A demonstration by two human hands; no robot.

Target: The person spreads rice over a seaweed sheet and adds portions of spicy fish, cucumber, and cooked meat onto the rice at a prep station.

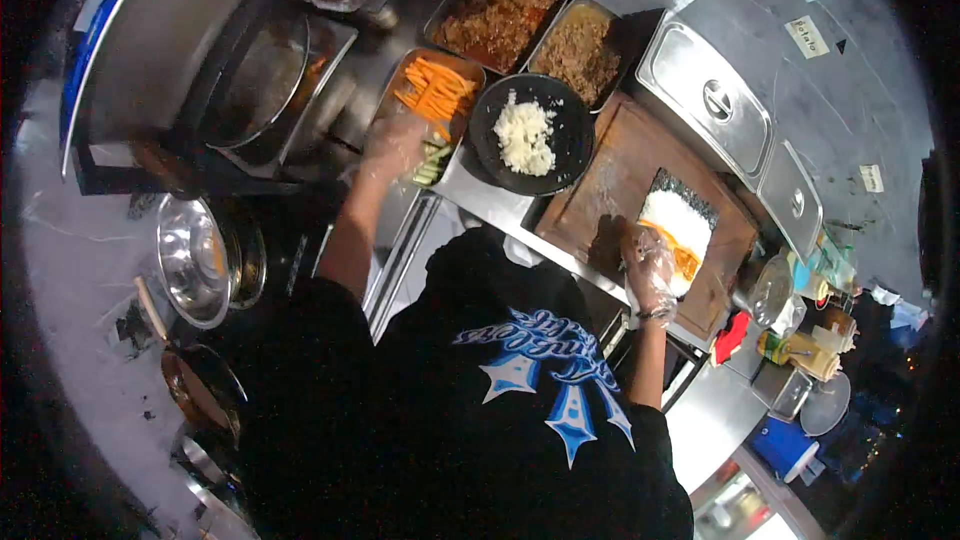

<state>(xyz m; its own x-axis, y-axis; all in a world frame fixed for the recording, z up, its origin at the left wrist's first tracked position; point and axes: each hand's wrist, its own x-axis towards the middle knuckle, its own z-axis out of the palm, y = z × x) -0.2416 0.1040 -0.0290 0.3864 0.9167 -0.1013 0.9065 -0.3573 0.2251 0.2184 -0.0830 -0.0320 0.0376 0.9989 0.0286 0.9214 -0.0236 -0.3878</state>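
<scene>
My left hand (397,146), in a clear plastic glove, is at the metal pan of carrot strips (431,90) and cut green vegetable sticks (431,163); its fingertips are blurred. My right hand (651,266), gloved too, rests at the near side of a seaweed sheet (664,181) spread with white rice (667,208). Orange filling (685,261) lies across the rice by my right fingers. The sheet lies on a brown cutting board (592,195). Between my hands, a black bowl (484,136) holds white rice.
Behind the bowl stand metal pans of cooked minced filling (502,15) and brown shredded filling (577,52). Steel lids (705,94) border the board's far side. At the right are bottles (810,360), a red cloth (729,340) and a blue cup (784,448). Steel bowls (191,262) stand left.
</scene>
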